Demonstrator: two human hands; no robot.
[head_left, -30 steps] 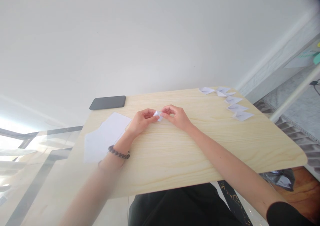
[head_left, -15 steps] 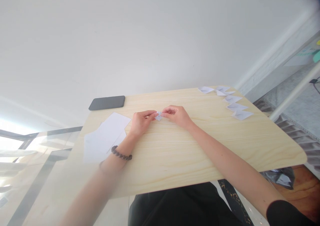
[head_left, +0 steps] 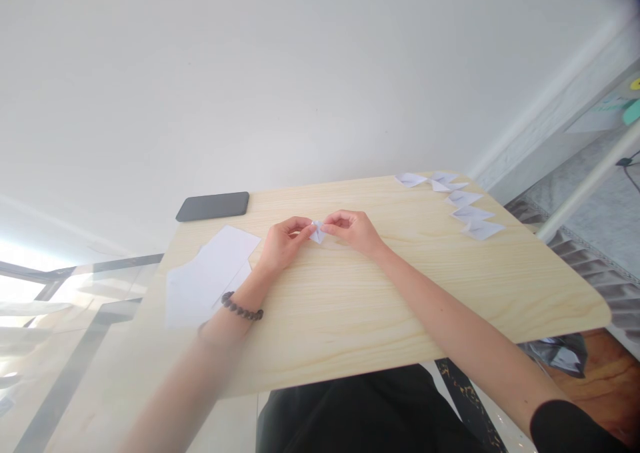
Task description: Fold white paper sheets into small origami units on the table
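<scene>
A small piece of folded white paper (head_left: 318, 233) is held over the middle of the wooden table (head_left: 350, 313). My left hand (head_left: 286, 239) pinches its left side between thumb and fingers. On the opposite side, the thumb and forefinger of my right hand (head_left: 354, 229) are closed on the paper too. Creases show in the part between the fingertips; the rest is covered by my fingers. A dark bead bracelet (head_left: 242, 307) circles my left wrist.
Flat white paper sheets (head_left: 210, 273) overlap at the table's left. Behind them lies a dark phone (head_left: 213, 206) near the back edge. Several folded white paper pieces (head_left: 473, 214) form a curved row at the back right. A pale wall (head_left: 300, 79) rises behind the table.
Slightly more of the folded paper shows between my fingertips, and my fingers have shifted a little on it. Both hands keep their grip; nothing else has visibly moved on the table.
</scene>
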